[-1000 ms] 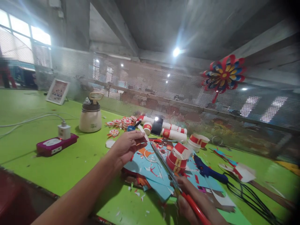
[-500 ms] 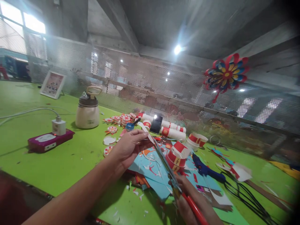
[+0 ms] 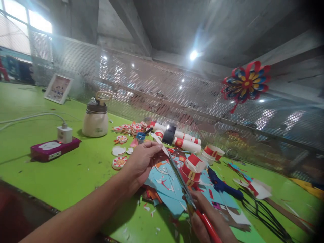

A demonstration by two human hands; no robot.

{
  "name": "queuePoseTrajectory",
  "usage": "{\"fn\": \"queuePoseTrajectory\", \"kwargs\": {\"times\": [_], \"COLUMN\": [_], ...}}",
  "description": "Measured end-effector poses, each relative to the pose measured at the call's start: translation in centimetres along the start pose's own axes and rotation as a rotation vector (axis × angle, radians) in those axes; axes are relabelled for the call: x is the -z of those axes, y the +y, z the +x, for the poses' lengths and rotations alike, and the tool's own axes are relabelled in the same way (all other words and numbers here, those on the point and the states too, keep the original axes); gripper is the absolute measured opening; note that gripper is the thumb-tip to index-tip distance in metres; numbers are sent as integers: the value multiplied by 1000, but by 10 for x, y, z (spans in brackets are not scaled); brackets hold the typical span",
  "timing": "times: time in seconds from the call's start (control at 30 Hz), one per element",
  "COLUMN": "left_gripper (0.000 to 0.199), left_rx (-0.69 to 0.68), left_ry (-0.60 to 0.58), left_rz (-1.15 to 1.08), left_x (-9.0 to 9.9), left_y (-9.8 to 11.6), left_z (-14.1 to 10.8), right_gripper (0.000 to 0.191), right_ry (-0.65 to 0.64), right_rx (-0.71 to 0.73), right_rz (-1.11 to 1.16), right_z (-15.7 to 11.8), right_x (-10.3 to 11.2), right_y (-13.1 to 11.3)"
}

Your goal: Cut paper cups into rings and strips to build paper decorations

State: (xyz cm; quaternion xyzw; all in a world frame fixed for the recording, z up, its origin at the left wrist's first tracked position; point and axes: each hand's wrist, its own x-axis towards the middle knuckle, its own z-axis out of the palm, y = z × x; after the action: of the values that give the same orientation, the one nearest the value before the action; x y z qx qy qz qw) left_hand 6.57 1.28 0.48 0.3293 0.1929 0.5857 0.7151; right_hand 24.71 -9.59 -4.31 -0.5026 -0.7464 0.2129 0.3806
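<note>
Between the thumb and fingers of my left hand (image 3: 142,161) is a narrow strip of white paper (image 3: 160,143), its free end pointing up and away. My right hand (image 3: 206,216) is wrapped round the red handles of a pair of scissors (image 3: 182,184). The blades point up and left, and their tips meet the lower end of the strip near my left fingertips. Whether the blades are parted there is too small to tell. Below both hands lie blue paper sheets (image 3: 165,194) with paper scraps on them. Cut red and white paper cups (image 3: 192,168) stand just beyond the scissors.
A blue glue gun (image 3: 224,184) with a black cord lies at right. Behind are a phone (image 3: 169,134), stacked cups (image 3: 187,145), a small blue jar (image 3: 140,137) and red-white paper discs (image 3: 119,162). Leftward stand a spray bottle (image 3: 95,119), a purple power strip (image 3: 54,149) and a picture frame (image 3: 58,88).
The view has shifted slightly. My left hand has moved a little to the right with the strip. The scissors stay at the strip's lower end, nearly in the same place.
</note>
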Motion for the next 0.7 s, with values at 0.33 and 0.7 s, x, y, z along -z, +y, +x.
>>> {"fn": "queuePoseTrajectory", "kwargs": {"times": [0.33, 0.7], "left_gripper": [14, 15], "left_rx": [-49, -64], "left_ry": [13, 3], "left_rz": [65, 74], "left_x": [0, -2], "left_y": [0, 2], "left_z": [-1, -4], "right_gripper": [42, 45], "right_ry": [-14, -7], "right_rx": [-1, -4], "right_rz": [-2, -70], "right_z": [2, 0], "right_x": [1, 2], "right_y": [-9, -7]}}
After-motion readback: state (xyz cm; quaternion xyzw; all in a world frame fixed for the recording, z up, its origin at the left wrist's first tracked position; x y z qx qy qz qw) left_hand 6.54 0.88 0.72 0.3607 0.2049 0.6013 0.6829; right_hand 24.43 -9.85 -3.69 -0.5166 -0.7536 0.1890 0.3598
